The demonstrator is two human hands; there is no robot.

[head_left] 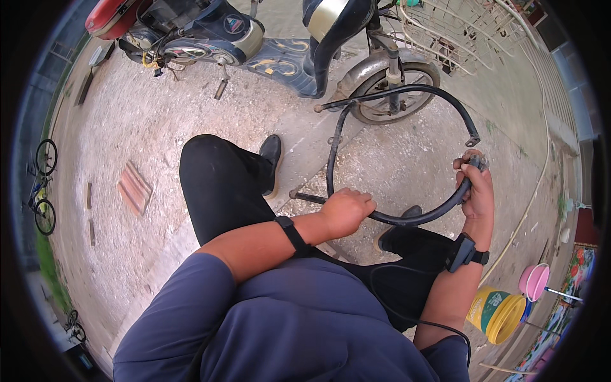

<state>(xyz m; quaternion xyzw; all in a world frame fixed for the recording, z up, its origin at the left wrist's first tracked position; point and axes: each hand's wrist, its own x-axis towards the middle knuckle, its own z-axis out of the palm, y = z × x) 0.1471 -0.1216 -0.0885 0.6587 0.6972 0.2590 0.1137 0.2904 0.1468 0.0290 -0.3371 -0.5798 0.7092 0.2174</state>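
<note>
A black bent-tube metal frame [331,167], with rounded bars and flattened ends with holes, is held up between my knees and a parked electric scooter [280,63]. My left hand [347,213] is wrapped round its lower bar, close to a short, rust-ended stub. At the right my right hand [476,186] grips the upturned end of that same bar, thumb and fingers closed over it. Something greyish shows at those fingertips, too small to name. The frame's upper bar passes in front of the scooter's front wheel [420,114] in this view; whether they touch I cannot tell.
A wire basket [439,28] sits over the scooter's front. Reddish bricks [135,188] lie on the gravelly concrete at left, and bicycles [44,207] stand farther off. To my right are a yellow bucket [487,307], a pink bucket [534,280] and a long pale hose [540,184].
</note>
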